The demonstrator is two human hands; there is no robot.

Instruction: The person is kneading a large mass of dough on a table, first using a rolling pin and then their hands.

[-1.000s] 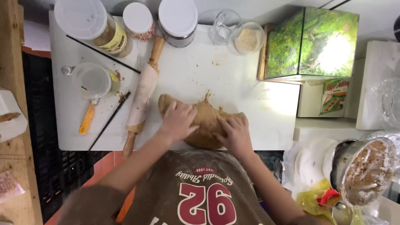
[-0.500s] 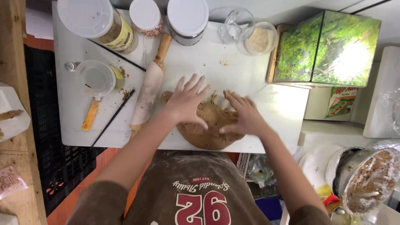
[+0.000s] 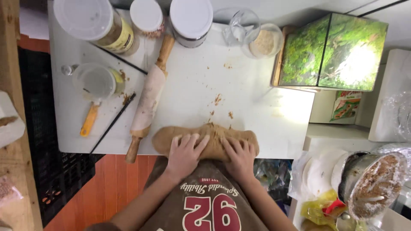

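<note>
A long lump of brown dough [image 3: 214, 134] lies at the near edge of the white board [image 3: 257, 102]. My left hand [image 3: 184, 153] presses flat on its left half, fingers spread. My right hand [image 3: 240, 156] presses on its right half, fingers curled over the dough. Both palms rest on the dough without lifting it. A wooden rolling pin [image 3: 149, 99] with a pale floury barrel lies slanted just left of the dough.
Three white-lidded jars [image 3: 190, 19] stand along the far edge, with a glass jug [image 3: 239, 26] and a glass of grains [image 3: 265, 42]. A strainer with an orange handle [image 3: 92, 87] and a black stick [image 3: 112, 124] lie left. A green box [image 3: 332, 51] stands right; a floury metal bowl [image 3: 371, 184] lower right.
The dough has been pulled back from mid-board to the near edge and rolled longer. Both hands drew back toward my body with it. Crumbs are left on the board.
</note>
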